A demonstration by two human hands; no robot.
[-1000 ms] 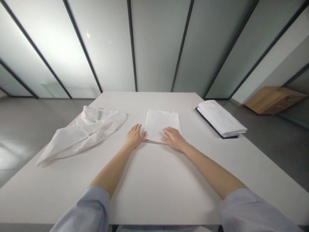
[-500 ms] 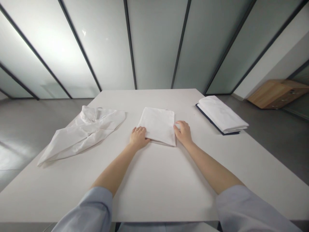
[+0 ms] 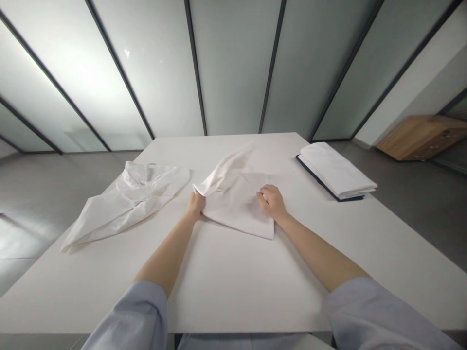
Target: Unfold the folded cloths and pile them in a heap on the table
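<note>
A white cloth [image 3: 239, 206] lies partly opened at the middle of the table, its left part lifted and blurred by motion. Closed round its left corner is my left hand [image 3: 195, 204]. My right hand [image 3: 272, 200] has its fingers curled and pinched on the cloth's right part. The near edge of the cloth slants across the white tabletop between both hands.
On the left of the white table [image 3: 226, 282] lies a crumpled white cloth [image 3: 134, 199]. Folded white cloth [image 3: 335, 170] rests on a dark blue piece [image 3: 321, 187] at the right edge. A wooden cabinet [image 3: 419, 137] stands beyond, beside frosted glass panels.
The neatly folded cloth has been partly opened, with its left part raised and its near edge closer to me. My left hand moved slightly left and gripped the corner; my right fingers closed on the cloth.
</note>
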